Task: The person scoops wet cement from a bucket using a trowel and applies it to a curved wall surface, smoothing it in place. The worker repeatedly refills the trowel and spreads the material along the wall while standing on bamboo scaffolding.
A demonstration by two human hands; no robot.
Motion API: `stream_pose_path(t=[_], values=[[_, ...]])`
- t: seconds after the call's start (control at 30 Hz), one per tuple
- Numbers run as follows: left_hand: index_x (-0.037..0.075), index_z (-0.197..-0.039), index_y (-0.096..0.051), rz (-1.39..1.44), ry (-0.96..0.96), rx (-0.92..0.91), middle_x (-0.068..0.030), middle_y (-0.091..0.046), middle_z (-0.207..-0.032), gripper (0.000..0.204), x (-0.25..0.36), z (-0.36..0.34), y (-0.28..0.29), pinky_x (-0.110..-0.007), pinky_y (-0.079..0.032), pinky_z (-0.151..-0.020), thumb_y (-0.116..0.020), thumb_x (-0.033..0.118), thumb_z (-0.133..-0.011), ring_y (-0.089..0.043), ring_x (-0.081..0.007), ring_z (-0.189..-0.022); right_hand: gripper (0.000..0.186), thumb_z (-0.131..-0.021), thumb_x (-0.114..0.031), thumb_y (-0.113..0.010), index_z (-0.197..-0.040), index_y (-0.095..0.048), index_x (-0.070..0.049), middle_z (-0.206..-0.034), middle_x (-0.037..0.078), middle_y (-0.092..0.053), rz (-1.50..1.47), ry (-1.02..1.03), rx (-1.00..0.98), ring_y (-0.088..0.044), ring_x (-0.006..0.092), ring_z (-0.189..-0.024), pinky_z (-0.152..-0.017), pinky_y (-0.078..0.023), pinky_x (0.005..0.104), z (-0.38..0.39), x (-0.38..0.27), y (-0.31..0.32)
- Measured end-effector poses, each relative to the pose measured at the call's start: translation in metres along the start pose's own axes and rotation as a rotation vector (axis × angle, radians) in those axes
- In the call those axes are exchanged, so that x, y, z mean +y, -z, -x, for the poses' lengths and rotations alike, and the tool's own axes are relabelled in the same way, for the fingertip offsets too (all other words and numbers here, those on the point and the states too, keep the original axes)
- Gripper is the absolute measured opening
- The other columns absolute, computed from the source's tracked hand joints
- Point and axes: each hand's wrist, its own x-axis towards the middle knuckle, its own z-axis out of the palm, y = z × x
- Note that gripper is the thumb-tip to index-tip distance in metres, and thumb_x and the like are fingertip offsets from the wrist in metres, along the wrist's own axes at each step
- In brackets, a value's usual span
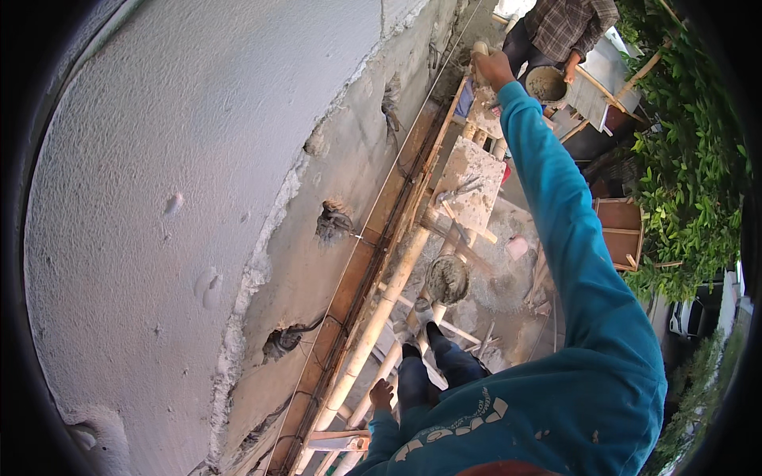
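Wall (175, 159) left, foliage (683, 182) right, bamboo poles (386, 303) between. Bucket (448, 280) just beyond the feet (425, 310); board (472, 166) further ahead, tool (463, 190) on it.

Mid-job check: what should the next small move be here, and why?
I'd probably glance down and check footing before any step: a bucket of grey mix sits just ahead of the shoes, bamboo poles run alongside, and the right hand is stretched far forward.
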Motion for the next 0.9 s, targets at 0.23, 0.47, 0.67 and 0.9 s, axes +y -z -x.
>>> stream_pose_path(t=[0.23,0.47,0.67,0.9], values=[[0.007,-0.111,-0.061,-0.096,-0.021,-0.102,-0.0103,-0.067,-0.104,0.023,0.002,-0.017,0.018,-0.035,-0.051,-0.069,-0.053,0.019,-0.094,-0.068,-0.023,-0.085,0.026,-0.092,-0.021,-0.064,-0.107,-0.058,-0.001,-0.075,0.002,-0.059,-0.712,-0.035,0.195,-0.057,0.0095,-0.059,-0.05,-0.048,0.025,0.222,-0.051,0.03],[0.006,-0.097,-0.063,-0.393,-0.171,-0.147,-0.0138,-0.067,-0.098,0.02,-0.007,-0.121,0.016,-0.036,-0.051,-0.064,-0.047,0.018,-0.093,-0.066,-0.0264,-0.085,0.041,-0.085,-0.017,-0.068,-0.12,-0.052,-0.004,-0.089,0.018,-0.066,-0.162,-0.488,-0.105,-0.067,0.0297,-0.077,-0.066,-0.053,0.0409,0.503,0.058,0.049],[0.001,-0.102,-0.065,-0.944,-0.366,0.063,-0.0156,-0.065,-0.1,0.031,-0.006,-0.171,-0.028,-0.039,-0.046,-0.086,-0.054,0.029,-0.092,-0.062,-0.0316,-0.094,0.047,-0.084,-0.027,-0.061,-0.126,-0.053,-0.008,-0.101,0.025,-0.067,0.342,-0.681,-0.525,-0.065,0.0446,-0.093,-0.082,-0.051,0.054,0.638,0.122,0.057],[-0.003,-0.132,-0.054,-1.07,-0.362,-0.045,-0.0241,-0.057,-0.132,0.062,0.026,-0.23,-0.15,-0.039,-0.042,-0.102,-0.066,0.039,-0.088,-0.055,-0.0359,-0.122,0.037,-0.08,-0.013,-0.06,-0.117,-0.057,-0.011,-0.095,0.016,-0.065,0.745,-0.493,-0.825,-0.067,0.0364,-0.09,-0.079,-0.052,0.0485,0.672,0.281,0.015]])
